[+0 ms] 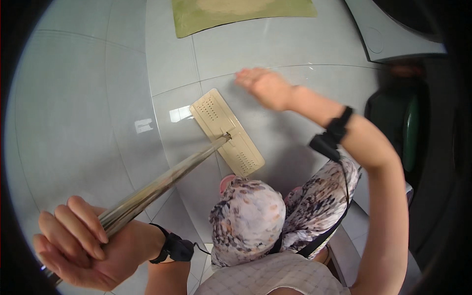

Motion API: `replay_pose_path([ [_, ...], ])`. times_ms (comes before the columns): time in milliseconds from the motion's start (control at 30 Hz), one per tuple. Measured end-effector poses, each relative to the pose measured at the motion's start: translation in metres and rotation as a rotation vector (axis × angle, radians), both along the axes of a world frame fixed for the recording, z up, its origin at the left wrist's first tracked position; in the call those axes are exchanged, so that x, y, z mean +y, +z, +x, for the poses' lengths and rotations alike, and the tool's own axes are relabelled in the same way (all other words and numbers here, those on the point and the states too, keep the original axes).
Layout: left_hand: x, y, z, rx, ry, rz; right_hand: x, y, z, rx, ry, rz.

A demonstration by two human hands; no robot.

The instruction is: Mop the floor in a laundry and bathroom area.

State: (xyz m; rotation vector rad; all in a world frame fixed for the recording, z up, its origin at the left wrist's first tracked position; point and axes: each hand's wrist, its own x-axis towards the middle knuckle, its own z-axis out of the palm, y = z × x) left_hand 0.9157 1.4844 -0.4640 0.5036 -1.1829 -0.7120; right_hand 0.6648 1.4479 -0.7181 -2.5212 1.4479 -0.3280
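From my end, I have the left grip [83, 246] curled around the metal pole [162, 185] of a mop, whose flat beige head [218, 118] lies on the floor at the pole's far end, well apart from that grip. My right grip [268, 89] is loosely spread, blurred, over the floor just beside the head's far end, though I cannot tell how high. Beneath, I see glossy grey floor tiles [305, 113], a green mat [246, 12] farther off, and a pale appliance [381, 37] toward the floor's far right corner.
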Motion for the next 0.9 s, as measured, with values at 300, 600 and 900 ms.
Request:
replay_pose_path([
  [300,-0.002,0.005,0.015,-0.076,-0.125,-0.028,0.054,-0.096,0.092,-0.266,-0.03,0.245],
  [600,-0.011,-0.014,0.049,-0.007,-0.145,-0.016,0.144,-0.102,0.107,-0.223,-0.221,0.324],
  [900,0.001,0.0,0.014,-0.014,-0.047,-0.067,0.138,-0.128,0.08,-1.162,-1.18,0.7],
])
